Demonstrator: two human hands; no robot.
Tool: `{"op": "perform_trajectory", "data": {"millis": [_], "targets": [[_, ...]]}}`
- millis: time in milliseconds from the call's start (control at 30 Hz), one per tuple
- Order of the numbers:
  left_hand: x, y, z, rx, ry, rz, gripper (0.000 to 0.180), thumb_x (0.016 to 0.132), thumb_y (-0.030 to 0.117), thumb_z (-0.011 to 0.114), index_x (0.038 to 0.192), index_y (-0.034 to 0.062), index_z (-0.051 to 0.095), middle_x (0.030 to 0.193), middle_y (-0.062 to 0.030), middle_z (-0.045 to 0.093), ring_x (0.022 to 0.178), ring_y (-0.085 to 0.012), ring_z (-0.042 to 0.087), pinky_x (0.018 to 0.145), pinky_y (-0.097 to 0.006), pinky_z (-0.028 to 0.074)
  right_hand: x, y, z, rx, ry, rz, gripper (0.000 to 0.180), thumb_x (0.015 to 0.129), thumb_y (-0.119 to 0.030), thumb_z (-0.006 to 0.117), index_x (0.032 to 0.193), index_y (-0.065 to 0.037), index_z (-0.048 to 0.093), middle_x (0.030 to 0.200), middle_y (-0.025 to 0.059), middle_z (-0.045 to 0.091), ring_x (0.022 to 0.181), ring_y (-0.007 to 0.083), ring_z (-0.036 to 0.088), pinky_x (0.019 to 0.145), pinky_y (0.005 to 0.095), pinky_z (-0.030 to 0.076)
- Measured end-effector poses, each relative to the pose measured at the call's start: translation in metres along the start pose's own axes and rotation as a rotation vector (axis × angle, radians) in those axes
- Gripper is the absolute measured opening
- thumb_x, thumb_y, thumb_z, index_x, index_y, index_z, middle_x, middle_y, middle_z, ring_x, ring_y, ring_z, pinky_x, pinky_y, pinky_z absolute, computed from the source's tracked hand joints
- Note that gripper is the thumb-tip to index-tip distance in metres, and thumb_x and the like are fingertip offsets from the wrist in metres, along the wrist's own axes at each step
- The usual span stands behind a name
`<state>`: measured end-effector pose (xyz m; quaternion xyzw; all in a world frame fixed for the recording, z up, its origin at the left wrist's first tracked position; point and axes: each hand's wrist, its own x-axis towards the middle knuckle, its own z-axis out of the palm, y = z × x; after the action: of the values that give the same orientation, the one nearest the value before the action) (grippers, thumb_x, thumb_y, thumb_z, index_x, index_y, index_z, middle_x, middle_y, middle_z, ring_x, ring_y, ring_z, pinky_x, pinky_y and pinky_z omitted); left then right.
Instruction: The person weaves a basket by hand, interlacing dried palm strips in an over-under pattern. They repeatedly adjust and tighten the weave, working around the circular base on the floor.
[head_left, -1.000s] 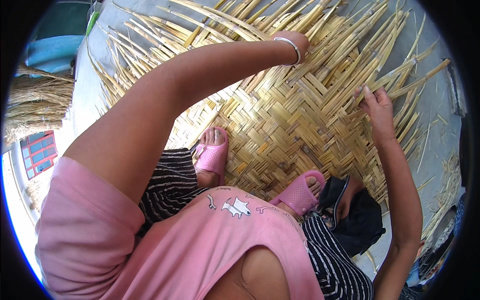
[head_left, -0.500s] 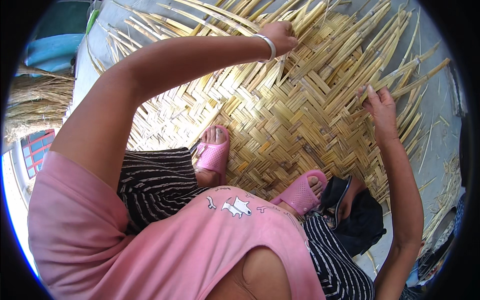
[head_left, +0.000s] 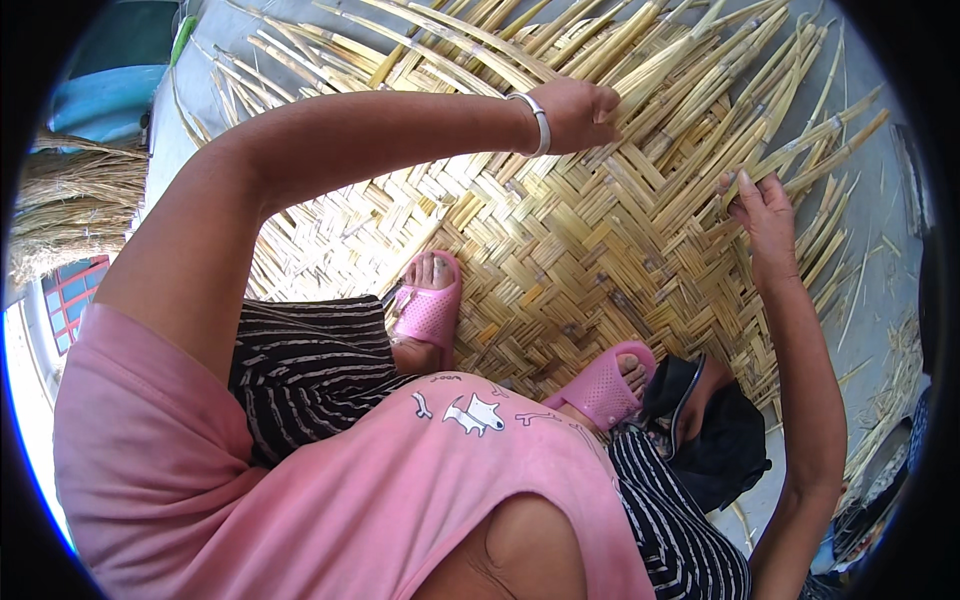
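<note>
A woven mat (head_left: pixel 560 230) of flat, yellowish split-reed strips lies in front of me, in a diagonal pattern. Long loose strip ends (head_left: pixel 690 100) fan out along its far and right sides. My left hand (head_left: pixel 575 115), with a pale bangle at the wrist, is closed low over the far part of the weave; a reed strip seems to run from its fingers, which are partly hidden. At the mat's right side my right hand (head_left: pixel 762 212) pinches a reed strip (head_left: pixel 800 145) between thumb and fingers. That strip points outward to the upper right.
My feet in pink slippers (head_left: pixel 428 300) rest on the mat's near part. A dark cloth item (head_left: pixel 725 440) lies by the right foot. Bundled dry stalks (head_left: pixel 85 195) stand at the left, below something blue (head_left: pixel 105 100). Grey floor (head_left: pixel 870 240) borders the mat.
My left hand has come nearer and slightly right, down from the far strip ends onto the weave. Pale strips beside it now lean to the upper right. My right hand has barely moved.
</note>
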<state>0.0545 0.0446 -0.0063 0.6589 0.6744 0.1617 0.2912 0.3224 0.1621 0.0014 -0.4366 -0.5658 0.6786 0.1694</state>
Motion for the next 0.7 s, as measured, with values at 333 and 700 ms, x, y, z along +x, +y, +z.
{"op": "perform_trajectory", "data": {"millis": [333, 700], "targets": [[0.068, 0.011, 0.003, -0.077, -0.117, -0.327, 0.040, 0.076, 0.027, 0.068, 0.102, -0.0017, 0.058, 0.078, -0.0128, 0.066, 0.078, -0.0225, 0.064, 0.075, -0.031, 0.051, -0.005, -0.004, 0.001, 0.009, -0.035, 0.009, 0.025, 0.094, -0.016, 0.048, 0.115, -0.004, 0.051, 0.102, 0.0010, 0.058, 0.090, 0.0078, 0.056, 0.082, 0.0239, 0.047], [0.085, 0.017, -0.002, -0.164, -0.224, -0.435, 0.052, 0.066, 0.043, 0.077, 0.091, 0.0001, 0.062, 0.089, -0.0141, 0.063, 0.081, -0.0224, 0.059, 0.072, -0.034, 0.049, -0.011, -0.008, 0.004, 0.067, -0.018, 0.021, 0.023, 0.094, -0.019, 0.049, 0.112, -0.005, 0.052, 0.100, 0.0004, 0.058, 0.091, 0.0084, 0.056, 0.082, 0.0250, 0.045]]}}
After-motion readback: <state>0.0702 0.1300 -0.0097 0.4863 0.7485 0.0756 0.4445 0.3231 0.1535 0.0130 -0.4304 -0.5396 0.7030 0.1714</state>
